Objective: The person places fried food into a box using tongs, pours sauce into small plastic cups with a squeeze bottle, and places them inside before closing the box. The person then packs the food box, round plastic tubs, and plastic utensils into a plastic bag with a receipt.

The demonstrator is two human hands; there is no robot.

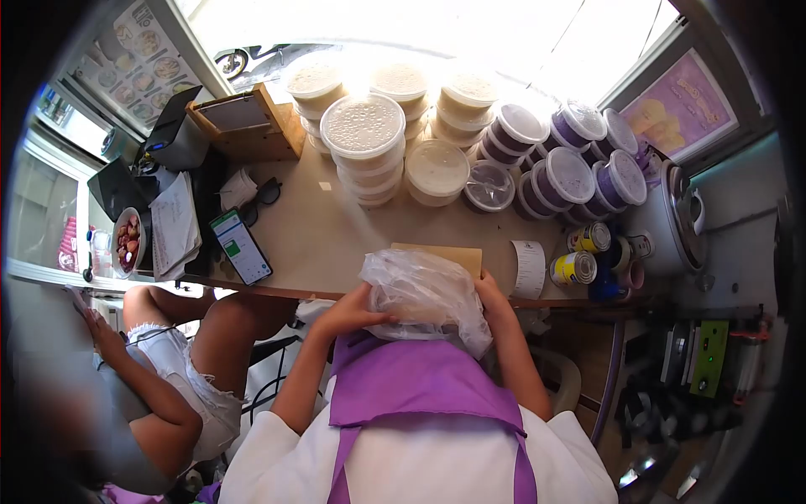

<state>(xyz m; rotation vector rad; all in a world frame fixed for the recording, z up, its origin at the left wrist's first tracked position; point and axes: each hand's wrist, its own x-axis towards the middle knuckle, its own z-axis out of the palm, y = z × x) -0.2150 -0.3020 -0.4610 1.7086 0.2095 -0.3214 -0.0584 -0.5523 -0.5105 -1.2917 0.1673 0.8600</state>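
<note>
A crumpled clear plastic bag [424, 290] is between my two hands at the table's front edge. My left hand [357, 311] is closed on its left side, thumb pointing inward. On the opposite side my right hand [494, 300] grips the bag, with some of its fingers hidden. Something tan shows faintly through the plastic; I cannot make out what it is. Just behind the bag lies a flat piece of brown paper or card [457, 254], partly covered by it. A printed receipt [527, 267] rests to the right of my right hand.
Stacked tubs of cream-coloured food [363, 130] and purple tubs [564, 176] line the table's back. Yellow-labelled cans [574, 268] and a large metal pot [676, 214] stand right. A phone [240, 245] and sunglasses [269, 191] lie left. Another person [159, 378] sits at left, holding a phone.
</note>
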